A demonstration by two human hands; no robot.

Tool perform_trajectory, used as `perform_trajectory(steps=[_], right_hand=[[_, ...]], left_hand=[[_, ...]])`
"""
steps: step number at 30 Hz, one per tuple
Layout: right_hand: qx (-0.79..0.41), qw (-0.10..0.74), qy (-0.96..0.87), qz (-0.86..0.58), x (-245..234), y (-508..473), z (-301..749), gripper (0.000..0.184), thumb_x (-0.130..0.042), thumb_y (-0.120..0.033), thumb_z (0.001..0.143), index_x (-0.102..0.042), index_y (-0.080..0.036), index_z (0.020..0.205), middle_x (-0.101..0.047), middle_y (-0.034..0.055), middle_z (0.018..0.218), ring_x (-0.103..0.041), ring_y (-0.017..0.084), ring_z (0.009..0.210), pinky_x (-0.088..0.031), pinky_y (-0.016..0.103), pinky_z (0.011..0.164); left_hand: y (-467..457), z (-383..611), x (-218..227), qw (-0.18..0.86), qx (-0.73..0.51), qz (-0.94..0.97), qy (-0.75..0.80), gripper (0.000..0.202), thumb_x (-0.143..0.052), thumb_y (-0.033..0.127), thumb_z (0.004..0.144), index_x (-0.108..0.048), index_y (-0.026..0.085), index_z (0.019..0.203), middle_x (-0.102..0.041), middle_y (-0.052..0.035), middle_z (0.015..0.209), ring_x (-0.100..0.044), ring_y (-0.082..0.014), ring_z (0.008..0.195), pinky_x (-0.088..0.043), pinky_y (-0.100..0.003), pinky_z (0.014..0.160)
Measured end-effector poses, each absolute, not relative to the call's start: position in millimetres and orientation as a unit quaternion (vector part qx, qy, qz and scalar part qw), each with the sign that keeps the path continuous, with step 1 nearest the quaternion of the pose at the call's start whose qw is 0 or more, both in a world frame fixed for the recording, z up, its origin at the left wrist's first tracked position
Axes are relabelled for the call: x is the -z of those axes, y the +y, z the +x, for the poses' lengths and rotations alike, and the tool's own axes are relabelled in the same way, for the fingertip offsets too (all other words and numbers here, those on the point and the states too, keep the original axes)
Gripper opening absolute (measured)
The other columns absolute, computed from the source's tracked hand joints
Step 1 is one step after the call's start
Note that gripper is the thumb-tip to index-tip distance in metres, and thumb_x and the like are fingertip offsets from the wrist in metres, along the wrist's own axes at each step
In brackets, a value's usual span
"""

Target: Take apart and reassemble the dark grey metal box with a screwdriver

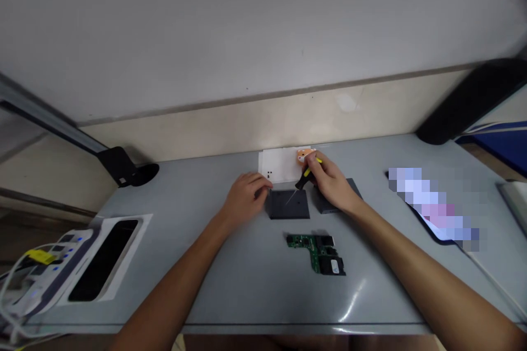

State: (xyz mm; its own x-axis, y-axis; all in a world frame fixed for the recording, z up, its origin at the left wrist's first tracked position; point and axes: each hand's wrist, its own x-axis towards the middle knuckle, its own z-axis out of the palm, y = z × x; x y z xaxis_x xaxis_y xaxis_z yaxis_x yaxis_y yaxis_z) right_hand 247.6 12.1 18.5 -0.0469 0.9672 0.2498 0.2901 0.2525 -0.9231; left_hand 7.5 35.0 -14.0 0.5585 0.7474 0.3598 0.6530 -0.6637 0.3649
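Across a grey worktop [181,192], left to right: a power strip [61,271], a black-screened phone [105,263], then the left hand [247,193], fingertips at the left edge of a flat dark panel [290,209]; whether its grip pinches is unclear. Small dark pieces [269,174], probably screws, lie on paper [282,162] behind. A screwdriver [303,180] slants over the panel, a circuit board [315,249] in front; the right hand's [331,182] grip is closed around the handle. Steadying the panel and holding the shaft more upright should help the tip seat.
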Motion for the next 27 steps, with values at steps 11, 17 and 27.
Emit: perform_trajectory(steps=[11, 17, 27], right_hand=[[-0.4, 0.459, -0.655, -0.447, -13.1, 4.5, 236.1, 0.047, -0.043, -0.07, 0.098, -0.052, -0.025, 0.086, -0.049, -0.0011, 0.079, -0.048, 0.016, 0.072, -0.046, 0.032, 0.072], [-0.391, 0.477, -0.635, -0.466, -18.2, 6.7, 239.7, 0.055, -0.042, -0.076, 0.095, -0.051, -0.024, 0.08, -0.049, -0.0011, 0.076, -0.047, 0.015, 0.067, -0.046, 0.03, 0.066], [-0.428, 0.549, -0.518, -0.497, -23.9, 15.5, 252.5, 0.065, -0.054, -0.088, 0.079, -0.056, -0.024, 0.078, -0.053, -0.0011, 0.071, -0.048, 0.013, 0.06, -0.043, 0.027, 0.055]], left_hand=[[31.3, 10.5, 10.8, 0.059, -0.301, 0.878, 0.368, 0.029, -0.047, 0.008, 0.093, -0.073, 0.021, 0.089, -0.074, -0.0031, 0.085, -0.068, -0.0184, 0.083, -0.053, -0.035, 0.083], [30.3, 11.1, 9.5, 0.045, -0.316, 0.878, 0.356, 0.029, -0.047, 0.008, 0.093, -0.072, 0.022, 0.088, -0.074, -0.0027, 0.085, -0.069, -0.0176, 0.084, -0.052, -0.035, 0.085], [21.8, 15.6, 2.3, 0.093, -0.326, 0.907, 0.252, 0.012, -0.063, 0.027, 0.098, -0.072, 0.019, 0.101, -0.076, -0.0055, 0.096, -0.07, -0.0194, 0.091, -0.052, -0.036, 0.088]])
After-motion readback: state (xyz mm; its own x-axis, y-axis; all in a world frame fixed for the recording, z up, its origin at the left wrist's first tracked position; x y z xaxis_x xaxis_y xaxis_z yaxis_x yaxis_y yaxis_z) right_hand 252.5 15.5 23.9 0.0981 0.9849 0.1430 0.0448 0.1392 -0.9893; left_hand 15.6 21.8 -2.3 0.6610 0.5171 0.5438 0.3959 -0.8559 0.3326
